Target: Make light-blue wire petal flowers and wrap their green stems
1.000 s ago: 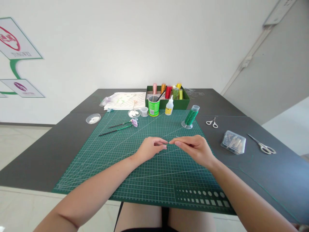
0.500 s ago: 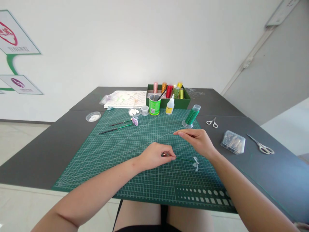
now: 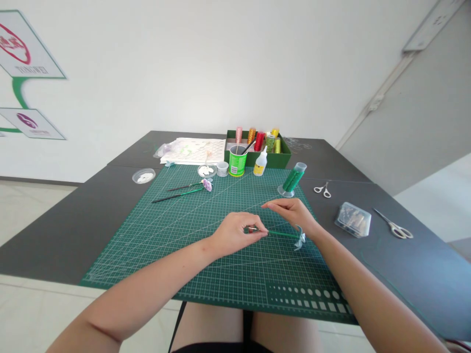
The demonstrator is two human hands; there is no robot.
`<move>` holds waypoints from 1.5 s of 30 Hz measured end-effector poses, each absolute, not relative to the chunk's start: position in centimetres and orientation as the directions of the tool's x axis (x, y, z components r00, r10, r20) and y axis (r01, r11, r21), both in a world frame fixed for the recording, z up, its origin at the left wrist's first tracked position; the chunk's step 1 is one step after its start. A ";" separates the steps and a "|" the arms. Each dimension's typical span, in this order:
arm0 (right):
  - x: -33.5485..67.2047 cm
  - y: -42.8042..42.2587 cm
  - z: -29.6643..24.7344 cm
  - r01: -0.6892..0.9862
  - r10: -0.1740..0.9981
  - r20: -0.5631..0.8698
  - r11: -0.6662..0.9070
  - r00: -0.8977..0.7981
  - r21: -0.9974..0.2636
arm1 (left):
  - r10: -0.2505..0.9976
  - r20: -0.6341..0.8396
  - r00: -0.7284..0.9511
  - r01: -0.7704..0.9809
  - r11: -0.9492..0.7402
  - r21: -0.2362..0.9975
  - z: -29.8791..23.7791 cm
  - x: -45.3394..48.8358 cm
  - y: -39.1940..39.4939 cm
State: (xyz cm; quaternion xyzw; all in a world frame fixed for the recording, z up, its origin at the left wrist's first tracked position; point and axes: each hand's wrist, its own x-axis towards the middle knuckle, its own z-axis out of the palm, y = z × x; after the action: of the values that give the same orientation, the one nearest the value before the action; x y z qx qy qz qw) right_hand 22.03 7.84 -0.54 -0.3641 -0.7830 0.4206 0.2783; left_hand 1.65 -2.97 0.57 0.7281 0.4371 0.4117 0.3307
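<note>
Between thumb and fingertips, my left hand (image 3: 237,233) pinches a thin green-wrapped flower stem (image 3: 281,234) over the cutting mat. A pale blue flower (image 3: 300,240) is on the stem's right end, below my right wrist. On the other side of the pinch a short bare length shows inside the curled fingers. My right hand (image 3: 290,213) is held above and to the right, its fingertips pressed together; whatever they grip is too fine to make out. Just behind that hand, a spool of green thread (image 3: 293,180) leans on its clear base.
The green cutting mat (image 3: 206,274) covers the table's middle. Tools with a purple flower (image 3: 207,185) lie at left. Farther back stand a green can (image 3: 237,164), a glue bottle (image 3: 260,164) and a box of thread spools (image 3: 283,159). Rightward are small scissors (image 3: 324,189), a clear case (image 3: 353,219) and larger scissors (image 3: 395,228).
The stem and flower have risen slightly and turned in my left fingers. My right hand has shifted a little left and down, nearer the left hand. The view has moved slightly.
</note>
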 end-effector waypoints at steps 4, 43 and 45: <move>21.8 7.7 -0.7 0.353 0.794 0.099 0.373 -0.599 -0.858 | 0.910 0.341 0.237 0.381 -0.410 0.829 0.6 1.5 -2.9; 23.2 8.1 -0.3 0.503 0.585 -0.175 0.464 -0.792 -0.729 | 0.952 0.000 -0.307 -0.118 -0.038 0.992 -1.1 -0.4 0.3; 23.1 8.1 -0.2 0.503 0.588 -0.176 0.456 -0.790 -0.734 | 0.954 -0.001 -0.300 -0.118 -0.036 0.992 -1.2 -0.4 0.3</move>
State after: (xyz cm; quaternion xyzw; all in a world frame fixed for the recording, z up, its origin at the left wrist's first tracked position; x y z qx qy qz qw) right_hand 23.12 8.08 -0.19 -0.3201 -0.8516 0.4119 0.0514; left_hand -0.42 0.28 -1.15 0.3913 0.5340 0.6039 0.4438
